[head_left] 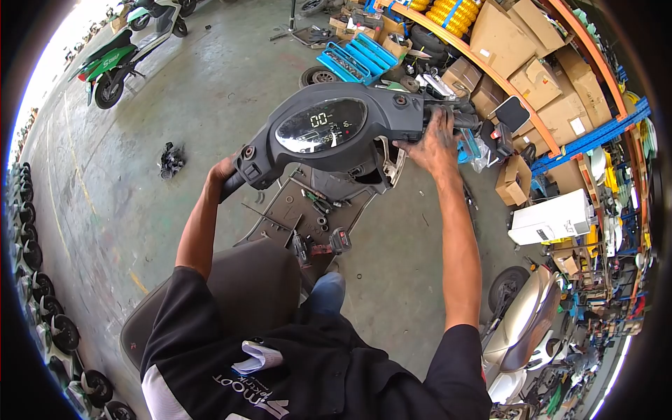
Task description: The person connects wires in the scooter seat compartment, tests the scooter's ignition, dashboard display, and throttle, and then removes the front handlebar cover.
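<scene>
In front of me is a scooter's grey handlebar cover (315, 157) with a lit oval digital display (321, 124) reading 00. My left hand (222, 170) is wrapped round the left handlebar grip, its fingers mostly hidden behind it. At the other end, my right hand (437, 143), smudged dark, closes on the right side of the handlebar, thumb against the cover's lower edge. Below the display the cover gapes on the right, showing inner parts. On the footboard (280, 210) lie loose parts, tools and a cordless power tool (325, 245). The dark seat (262, 280) is beneath me.
A green and white scooter (115, 63) stands far left. Black crumpled material (171, 161) lies on the floor. A blue toolbox (357, 59), cardboard boxes (539, 84) and an orange-framed rack crowd the right. A beige scooter (521, 322) stands lower right; several wheels line the left edge.
</scene>
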Tool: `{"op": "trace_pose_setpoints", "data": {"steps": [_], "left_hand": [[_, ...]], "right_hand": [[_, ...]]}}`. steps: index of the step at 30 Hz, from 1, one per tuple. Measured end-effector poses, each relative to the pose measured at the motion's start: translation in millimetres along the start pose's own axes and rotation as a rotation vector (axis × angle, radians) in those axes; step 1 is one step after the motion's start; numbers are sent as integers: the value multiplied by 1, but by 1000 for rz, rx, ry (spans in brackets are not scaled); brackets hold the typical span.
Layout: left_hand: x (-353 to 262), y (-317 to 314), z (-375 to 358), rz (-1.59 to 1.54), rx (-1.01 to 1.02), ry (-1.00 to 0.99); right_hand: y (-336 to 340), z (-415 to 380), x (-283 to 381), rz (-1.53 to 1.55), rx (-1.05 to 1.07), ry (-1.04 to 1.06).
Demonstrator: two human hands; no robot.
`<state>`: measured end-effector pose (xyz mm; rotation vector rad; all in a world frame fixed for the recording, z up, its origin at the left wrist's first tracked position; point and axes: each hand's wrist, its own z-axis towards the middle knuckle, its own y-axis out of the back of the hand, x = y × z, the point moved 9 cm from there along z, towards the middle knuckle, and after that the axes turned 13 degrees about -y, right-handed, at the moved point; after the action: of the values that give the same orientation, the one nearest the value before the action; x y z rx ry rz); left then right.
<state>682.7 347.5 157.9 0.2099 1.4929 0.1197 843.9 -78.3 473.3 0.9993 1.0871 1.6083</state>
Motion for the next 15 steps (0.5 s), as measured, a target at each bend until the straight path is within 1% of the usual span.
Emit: {"op": "trace_pose_setpoints", "data": {"steps": [2,4,5,7,8,10,14,15], "left_hand": [[3,0,0,-33,0,-10],[-6,0,-2,28,-4,-15],[-10,-3,-3,47,-1,-15],[-20,-7,-3,-21,-7,-4],[-26,-8,-3,-42,-7,0],[-35,-9,-6,20,-19,31],[-30,-8,-6,57,25,38],[-29,-11,-4,-21,23,1]], "right_hand": [[-6,0,-2,63,28,18],[-3,-6,0,251,-157,203],[-8,-7,-5,249,-156,200],[-1,-15,-5,228,-279,242],[-2,-17,-5,230,-283,238],[0,-20,-6,252,-329,245],[-2,-18,-10,276,-316,217],[-4,-18,-11,264,-301,201]]}}
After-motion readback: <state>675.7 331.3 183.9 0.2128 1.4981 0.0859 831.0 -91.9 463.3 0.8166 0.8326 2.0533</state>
